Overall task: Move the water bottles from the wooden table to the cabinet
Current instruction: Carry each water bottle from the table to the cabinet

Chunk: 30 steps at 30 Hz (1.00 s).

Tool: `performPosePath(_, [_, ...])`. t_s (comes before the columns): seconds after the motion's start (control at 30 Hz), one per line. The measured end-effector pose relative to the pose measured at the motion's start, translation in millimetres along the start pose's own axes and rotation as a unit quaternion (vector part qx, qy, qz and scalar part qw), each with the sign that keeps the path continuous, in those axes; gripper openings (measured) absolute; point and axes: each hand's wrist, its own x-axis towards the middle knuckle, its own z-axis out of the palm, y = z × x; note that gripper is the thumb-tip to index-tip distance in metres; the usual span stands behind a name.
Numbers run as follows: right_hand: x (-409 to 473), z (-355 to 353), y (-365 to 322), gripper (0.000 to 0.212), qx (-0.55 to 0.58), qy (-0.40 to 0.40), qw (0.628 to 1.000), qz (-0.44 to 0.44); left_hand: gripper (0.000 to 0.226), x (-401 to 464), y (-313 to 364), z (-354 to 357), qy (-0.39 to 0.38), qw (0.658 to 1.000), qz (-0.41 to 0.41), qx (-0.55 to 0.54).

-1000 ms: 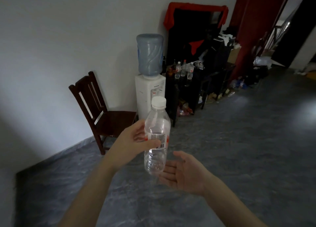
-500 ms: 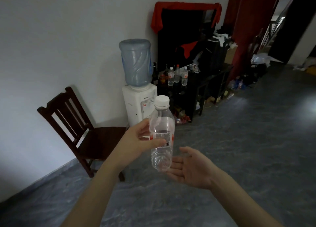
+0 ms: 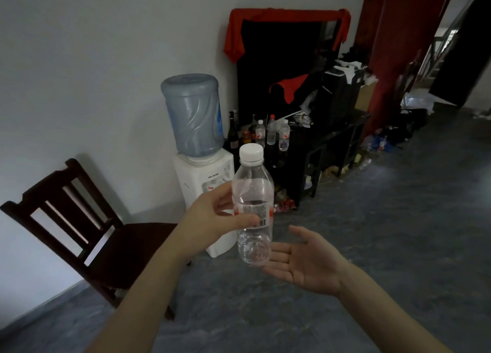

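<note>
My left hand point(image 3: 212, 217) grips a clear water bottle point(image 3: 253, 193) with a white cap and a red and white label, held upright in front of me. Just under and to the right of the bottle's base, my right hand point(image 3: 305, 262) is palm up with fingers spread and holds nothing. Ahead stands a dark cabinet point(image 3: 326, 143) against the wall, with three small water bottles point(image 3: 271, 133) and some dark bottles on its top at the left end.
A white water dispenser point(image 3: 204, 177) with a blue jug stands left of the cabinet. A dark wooden chair point(image 3: 79, 228) sits against the wall at left. Clutter and red cloth crowd the cabinet's back and right. Grey tiled floor point(image 3: 385, 233) stretches to the right.
The dispenser, cabinet and chair have grown larger and shifted left and down in view as I came closer. Both hands keep the same pose around the bottle.
</note>
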Motion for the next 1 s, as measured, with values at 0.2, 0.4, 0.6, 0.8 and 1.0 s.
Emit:
performPosePath(0.2, [38, -26, -61, 0.072, -0.005, 0.002, 1.0, 0.012, 0.062, 74, -20, -2, -0.001, 1.0, -0.012, 0.016])
performPosePath(0.4, [91, -46, -136, 0.074, -0.023, 0.023, 0.999, 0.012, 0.059, 170, -39, -20, -0.012, 1.0, -0.006, 0.027])
performPosePath(0.6, [129, -63, -220, 0.07, -0.026, 0.055, 0.998, -0.01, 0.051, 277, -54, -29, -0.031, 0.999, 0.002, 0.017])
performPosePath(0.8, [147, -93, -267, 0.072, 0.002, 0.111, 0.994, -0.021, 0.057, 355, -71, -11, -0.083, 0.996, -0.002, 0.026])
performPosePath(1.0, [165, -132, -319, 0.069, 0.029, 0.127, 0.991, -0.027, 0.058, 421, -85, 9, -0.086, 0.996, -0.007, 0.039])
